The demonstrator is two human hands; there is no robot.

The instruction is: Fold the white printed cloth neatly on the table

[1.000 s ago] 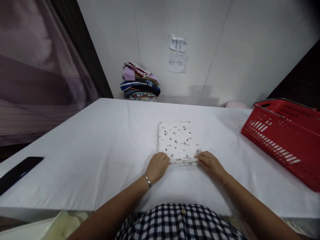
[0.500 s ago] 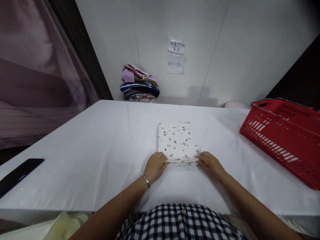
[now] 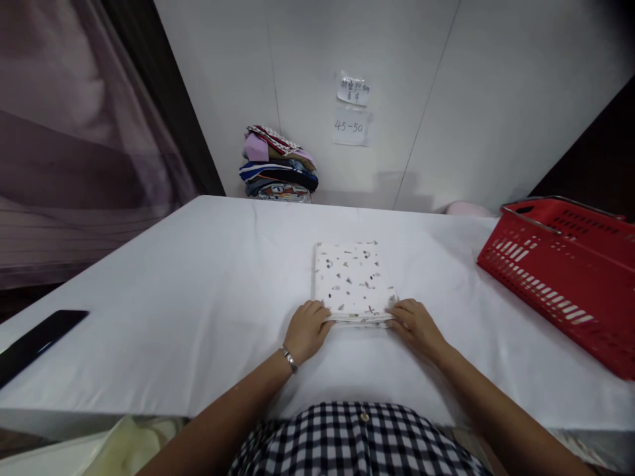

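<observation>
A folded white cloth (image 3: pixel 351 281) with small dark speckles lies flat in the middle of the white table (image 3: pixel 198 291). My left hand (image 3: pixel 307 328) is closed on the cloth's near left corner, and a thin bracelet circles that wrist. On the near right corner my right hand (image 3: pixel 415 324) pinches the cloth the same way. Both hands rest on the table surface.
A red plastic basket (image 3: pixel 565 274) stands at the table's right side. Behind the far edge, against the wall, sits a stack of folded coloured cloths (image 3: pixel 278 165). A black flat object (image 3: pixel 34 340) lies at the left edge. Two paper notes (image 3: pixel 351 109) hang on the wall.
</observation>
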